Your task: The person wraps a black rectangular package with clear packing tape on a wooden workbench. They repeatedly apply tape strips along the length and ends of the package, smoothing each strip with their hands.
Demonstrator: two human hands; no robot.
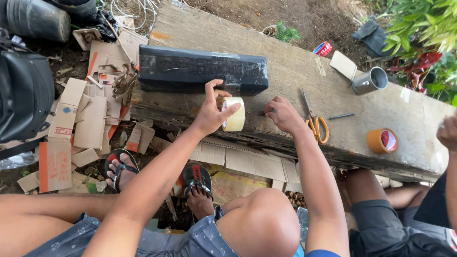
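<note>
Weathered wooden slab (pixel 295 71) over dirt ground (pixel 304 16)

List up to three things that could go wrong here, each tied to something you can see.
1. The left hand holds the tape roll upright at the plank edge; if the grip loosens, it may roll off.
2. The right hand rests close to the scissors; a careless reach could nick it.
3. The cup lies tipped near the far edge and might roll off.
</note>
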